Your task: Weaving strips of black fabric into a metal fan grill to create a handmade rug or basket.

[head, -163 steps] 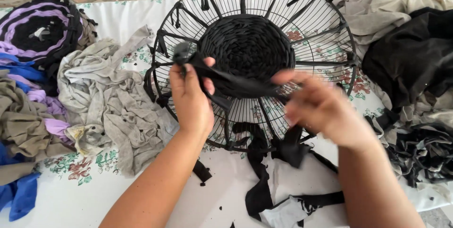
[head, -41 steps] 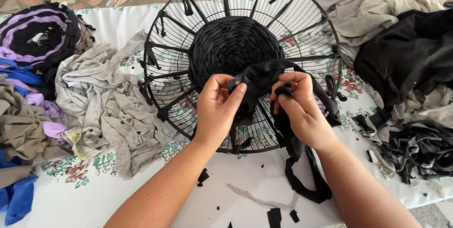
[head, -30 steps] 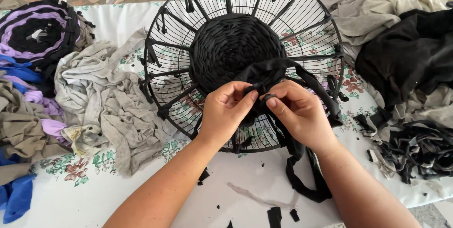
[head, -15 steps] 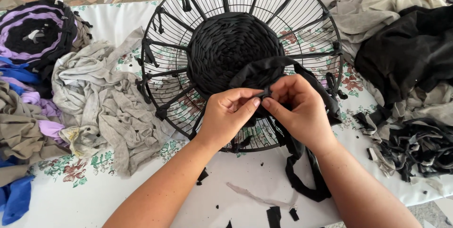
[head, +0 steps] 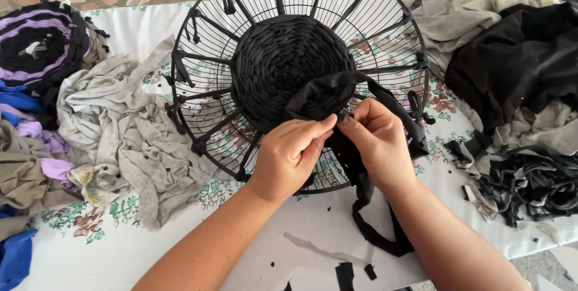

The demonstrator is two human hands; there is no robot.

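Both hands, left hand [head: 289, 152] and right hand [head: 376, 137], pinch 1 black fabric strip [head: 361, 188] at the woven centre's [head: 289, 65] edge inside the wire fan guard [head: 198, 80].

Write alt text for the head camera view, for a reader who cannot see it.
Both hands, the left hand and the right hand, pinch a black fabric strip at the edge of a woven black centre in a round wire fan guard. Piles of grey cloth and black cloth lie on the floral table cover.
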